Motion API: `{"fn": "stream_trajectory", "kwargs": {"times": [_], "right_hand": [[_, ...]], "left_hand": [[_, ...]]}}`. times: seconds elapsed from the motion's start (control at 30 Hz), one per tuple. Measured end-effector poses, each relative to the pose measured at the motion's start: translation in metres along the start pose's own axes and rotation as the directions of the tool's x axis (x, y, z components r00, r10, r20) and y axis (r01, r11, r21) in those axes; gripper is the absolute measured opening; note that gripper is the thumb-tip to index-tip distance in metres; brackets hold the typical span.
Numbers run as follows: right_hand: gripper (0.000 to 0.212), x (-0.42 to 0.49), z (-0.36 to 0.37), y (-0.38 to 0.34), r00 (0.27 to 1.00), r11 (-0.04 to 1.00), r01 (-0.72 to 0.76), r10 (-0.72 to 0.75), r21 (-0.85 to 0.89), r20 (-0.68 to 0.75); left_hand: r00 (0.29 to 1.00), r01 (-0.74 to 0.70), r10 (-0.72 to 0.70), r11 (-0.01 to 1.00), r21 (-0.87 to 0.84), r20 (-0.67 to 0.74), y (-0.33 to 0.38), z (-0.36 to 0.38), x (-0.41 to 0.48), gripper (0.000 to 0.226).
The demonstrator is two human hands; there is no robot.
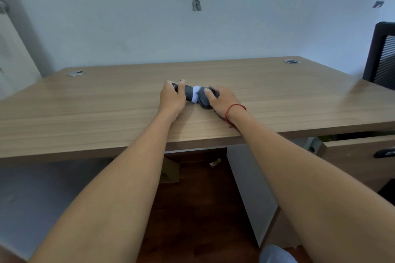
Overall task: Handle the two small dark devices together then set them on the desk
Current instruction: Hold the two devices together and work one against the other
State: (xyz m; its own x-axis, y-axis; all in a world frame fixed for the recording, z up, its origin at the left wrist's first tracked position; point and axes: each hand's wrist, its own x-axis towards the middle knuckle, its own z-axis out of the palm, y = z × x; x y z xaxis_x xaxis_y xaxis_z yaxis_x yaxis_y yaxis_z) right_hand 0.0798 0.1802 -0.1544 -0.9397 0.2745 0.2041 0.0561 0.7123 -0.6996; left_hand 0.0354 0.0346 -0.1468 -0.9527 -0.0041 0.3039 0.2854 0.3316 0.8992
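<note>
Two small dark devices lie side by side on the wooden desk (106, 100) near its middle. My left hand (172, 98) wraps around the left dark device (189, 93), a rounded grey-black body with a pale white-blue end facing right. My right hand (222, 98), with a red string on its wrist, rests over the right dark device (204, 100), a flatter oval piece touching the desk. The two devices meet at the pale end. My fingers hide much of both.
Two round metal cable grommets sit in the desk's far corners, the left grommet (76, 73) and the right grommet (291, 61). A black mesh chair (381, 57) stands at the right. A drawer unit (359, 156) sits under the desk at right. The wall is close behind.
</note>
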Motion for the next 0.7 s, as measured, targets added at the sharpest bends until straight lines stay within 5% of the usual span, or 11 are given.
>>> {"fn": "stream_trajectory", "kwargs": {"times": [0.17, 0.37, 0.7], "right_hand": [[0.048, 0.003, 0.001, -0.003, 0.999, 0.999, -0.032, 0.031, -0.021, -0.029], [0.049, -0.002, 0.000, -0.003, 1.000, 1.000, 0.011, -0.011, 0.006, 0.013], [0.051, -0.008, 0.002, 0.001, 0.999, 0.999, 0.033, -0.033, 0.009, -0.009]], "left_hand": [[0.979, 0.024, -0.017, 0.999, -0.034, 0.203, -0.004, -0.012, -0.001, 0.031], [0.994, 0.051, -0.047, 0.998, 0.034, -0.102, 0.003, 0.007, -0.002, 0.027], [1.000, -0.021, 0.024, 0.980, -0.196, 0.012, 0.003, 0.004, -0.006, 0.028]]}}
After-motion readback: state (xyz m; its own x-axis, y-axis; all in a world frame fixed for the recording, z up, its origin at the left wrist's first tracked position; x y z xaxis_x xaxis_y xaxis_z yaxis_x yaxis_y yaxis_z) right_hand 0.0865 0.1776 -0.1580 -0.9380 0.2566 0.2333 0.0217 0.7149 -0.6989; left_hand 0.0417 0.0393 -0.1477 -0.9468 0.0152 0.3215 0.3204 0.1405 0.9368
